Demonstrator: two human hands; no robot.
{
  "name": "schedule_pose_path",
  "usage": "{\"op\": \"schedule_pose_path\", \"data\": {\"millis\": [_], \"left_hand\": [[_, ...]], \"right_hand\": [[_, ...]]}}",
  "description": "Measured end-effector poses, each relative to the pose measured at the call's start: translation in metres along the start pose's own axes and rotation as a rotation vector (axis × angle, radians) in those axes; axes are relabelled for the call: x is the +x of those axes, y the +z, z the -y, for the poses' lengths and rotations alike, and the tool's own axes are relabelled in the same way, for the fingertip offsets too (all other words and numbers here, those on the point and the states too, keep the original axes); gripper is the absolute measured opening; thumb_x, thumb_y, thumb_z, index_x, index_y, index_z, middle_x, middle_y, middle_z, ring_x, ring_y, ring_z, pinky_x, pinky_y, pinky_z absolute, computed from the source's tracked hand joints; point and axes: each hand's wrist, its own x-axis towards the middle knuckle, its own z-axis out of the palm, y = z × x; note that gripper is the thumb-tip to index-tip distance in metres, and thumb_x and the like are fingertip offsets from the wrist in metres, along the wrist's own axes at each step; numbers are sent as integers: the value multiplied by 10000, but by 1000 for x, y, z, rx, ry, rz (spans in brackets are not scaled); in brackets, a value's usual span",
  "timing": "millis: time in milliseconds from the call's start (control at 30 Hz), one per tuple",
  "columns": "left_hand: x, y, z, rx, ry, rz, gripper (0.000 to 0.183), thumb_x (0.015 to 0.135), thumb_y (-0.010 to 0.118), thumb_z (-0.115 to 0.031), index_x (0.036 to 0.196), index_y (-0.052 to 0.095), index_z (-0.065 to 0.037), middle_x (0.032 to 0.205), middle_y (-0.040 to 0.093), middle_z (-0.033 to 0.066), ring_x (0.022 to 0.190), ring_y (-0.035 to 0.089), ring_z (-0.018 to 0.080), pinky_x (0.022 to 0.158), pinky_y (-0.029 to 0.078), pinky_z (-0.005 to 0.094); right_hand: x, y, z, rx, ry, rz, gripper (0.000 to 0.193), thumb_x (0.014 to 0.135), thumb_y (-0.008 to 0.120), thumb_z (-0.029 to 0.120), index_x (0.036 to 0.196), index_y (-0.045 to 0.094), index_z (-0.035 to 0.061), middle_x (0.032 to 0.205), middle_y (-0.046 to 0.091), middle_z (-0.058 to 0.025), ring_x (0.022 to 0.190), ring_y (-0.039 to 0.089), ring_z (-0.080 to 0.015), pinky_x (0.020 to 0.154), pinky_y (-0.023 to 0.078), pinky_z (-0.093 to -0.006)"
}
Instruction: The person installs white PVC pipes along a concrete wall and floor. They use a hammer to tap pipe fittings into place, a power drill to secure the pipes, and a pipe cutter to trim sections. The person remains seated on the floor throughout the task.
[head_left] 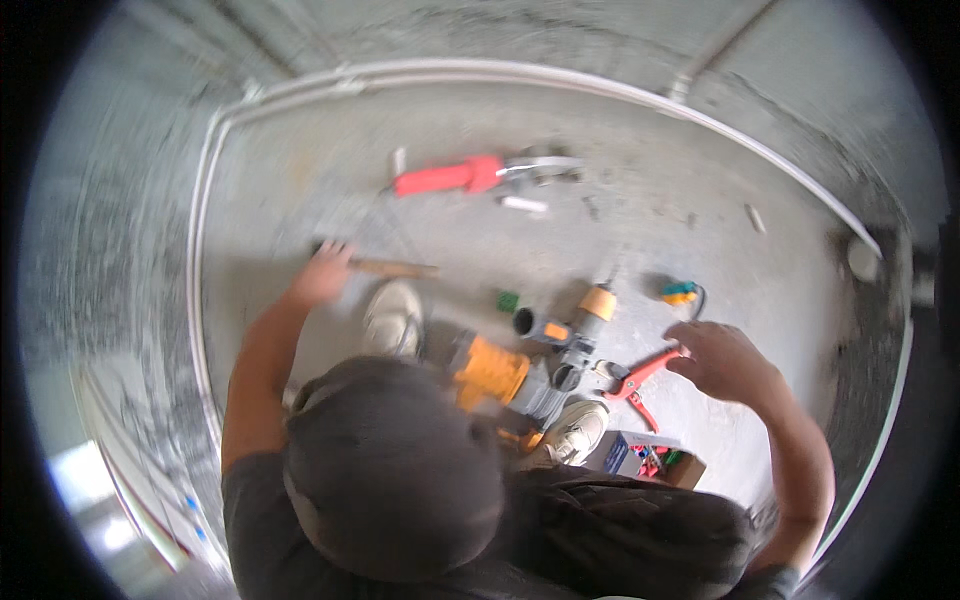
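Handle [400, 269], wooden, sticks out R from L hand [322, 275], fingers seemingly closed round its L end, just past L shoe [393, 315]. R hand [728, 362] is at one end of red cutter [640, 378] on floor [740, 265], fingers half-curled; blurry, can't tell if gripping. Orange-grey drill [492, 374] btwn shoes; box [688, 470] w/ small bits nr R shoe [578, 432].
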Motion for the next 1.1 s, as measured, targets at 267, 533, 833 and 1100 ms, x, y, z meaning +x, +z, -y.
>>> {"op": "schedule_pose_path", "data": {"millis": [267,533,833,1100], "left_hand": [[-115,-51,47,-27,-508,-148,235,906,593,-54,1089,736,-21,1208,621,273,1148,571,463,1045,449,578],[52,-359,-60,-56,-87,-408,198,859,589,-7,999,729,-1,1209,656,277,1112,623,432,991,473,581],[171,-528,-242,301,811,-252,165,790,702,17,945,745,-16,1096,656,169,1109,619,346,1014,460,490],[309,-572,-328,-221,741,-583,140,904,707,35,1027,742,-22,974,633,102,847,632,224,762,516,351]], "right_hand": [[0,-54,45,-96,-245,-46,393,995,707,242,1306,631,13,1283,667,-198,1180,682,-388,967,554,-492],[93,-122,191,-504,-795,-1481,273,940,645,178,1185,713,79,1283,654,-131,1324,569,-289,1239,354,-562],[169,-24,95,569,101,-1135,252,884,689,127,1116,641,43,1019,741,-163,1011,739,-394,853,565,-528],[242,26,52,2214,133,-1310,268,989,732,262,985,565,53,697,573,-36,573,598,-171,513,488,-361]]}}
